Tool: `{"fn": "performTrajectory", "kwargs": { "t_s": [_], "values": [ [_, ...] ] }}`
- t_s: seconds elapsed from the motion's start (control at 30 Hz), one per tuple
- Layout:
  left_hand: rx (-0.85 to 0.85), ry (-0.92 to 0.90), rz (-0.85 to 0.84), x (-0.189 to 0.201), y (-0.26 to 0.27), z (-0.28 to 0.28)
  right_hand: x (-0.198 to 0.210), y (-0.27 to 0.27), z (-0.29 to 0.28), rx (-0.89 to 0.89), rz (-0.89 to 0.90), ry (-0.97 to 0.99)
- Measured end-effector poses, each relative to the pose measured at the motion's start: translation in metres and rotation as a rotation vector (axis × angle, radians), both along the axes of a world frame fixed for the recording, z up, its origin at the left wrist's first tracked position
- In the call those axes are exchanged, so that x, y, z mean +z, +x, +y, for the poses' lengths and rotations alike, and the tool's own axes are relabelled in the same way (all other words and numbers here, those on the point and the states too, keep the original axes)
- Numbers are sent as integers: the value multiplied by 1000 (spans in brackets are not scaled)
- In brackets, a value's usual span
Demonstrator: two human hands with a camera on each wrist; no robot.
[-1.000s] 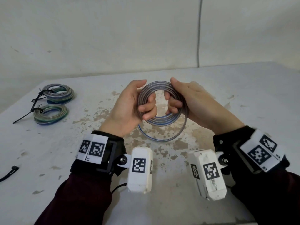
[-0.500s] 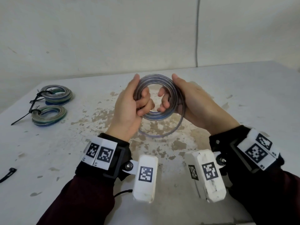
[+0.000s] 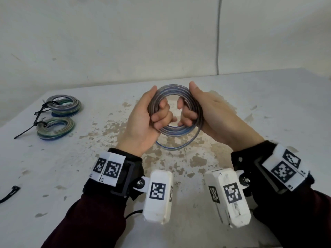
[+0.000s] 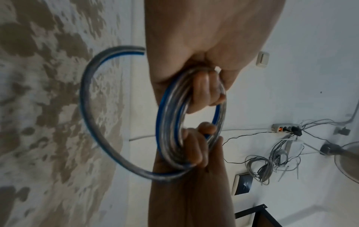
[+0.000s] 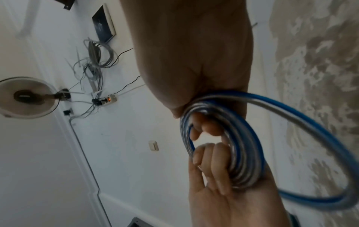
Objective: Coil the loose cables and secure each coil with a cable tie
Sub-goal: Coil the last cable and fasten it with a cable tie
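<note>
A coil of blue-and-silver cable (image 3: 174, 128) is held upright above the centre of the worn white table (image 3: 268, 111), clear of its surface. It is gripped at 9 o'clock by the left hand (image 3: 143, 122), whose fingers (image 3: 162, 117) are curled through the ring with the thumb laid over the outer edge, and at 3 o'clock by the right hand (image 3: 215, 115), whose fingers (image 3: 187, 117) are curled through in the same way. One wider loop (image 3: 179, 146) hangs loose below the bundle at 6 o'clock; in the wrist views it is seen swinging out from the tight turns (image 4: 170, 122) (image 5: 242, 153).

At 10 o'clock on the table two finished coils (image 3: 61, 116) are laid flat, one just behind the other, each bound with a black cable tie (image 3: 38, 120) whose tail points outward. A further black tie (image 3: 9, 193) is laid at 8 o'clock near the table's edge. No containers are seen on the table.
</note>
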State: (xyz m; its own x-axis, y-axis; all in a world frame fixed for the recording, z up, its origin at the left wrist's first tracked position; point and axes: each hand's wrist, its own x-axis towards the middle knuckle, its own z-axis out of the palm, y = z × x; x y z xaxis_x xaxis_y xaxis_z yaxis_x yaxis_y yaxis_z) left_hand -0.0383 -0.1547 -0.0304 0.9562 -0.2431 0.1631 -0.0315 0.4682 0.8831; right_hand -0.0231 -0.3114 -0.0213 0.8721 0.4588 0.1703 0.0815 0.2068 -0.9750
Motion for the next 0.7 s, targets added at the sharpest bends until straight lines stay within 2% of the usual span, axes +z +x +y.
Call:
{"fn": "performTrajectory", "kwargs": {
  "t_s": [0.07, 0.13, 0.23, 0.3, 0.37, 0.47, 0.53, 0.6, 0.7],
  "values": [
    [-82, 123, 26, 1, -1, 2, -1, 1, -1, -19, -20, -68],
    [-82, 225, 25, 1, -2, 3, -3, 1, -1, -17, -9, -108],
    [52, 138, -16, 0, -1, 3, -2, 1, 1, -19, 14, -48],
    [61, 84, -34, 1, -1, 3, 0, 1, 1, -18, 7, -26],
    [1, 117, -34, 4, -2, 4, 2, 1, -2, -12, 5, -9],
    [-113, 247, 6, 8, -5, 6, 2, 1, -4, -31, -24, -98],
    [-121, 310, 12, 8, -5, 8, 1, 0, -2, -40, -7, -128],
    [-69, 296, -18, 5, -3, 10, 1, 0, 1, -50, 46, -66],
    [-28, 123, -67, 2, 2, 12, 1, 4, 0, -62, 77, 41]
  ]
}}
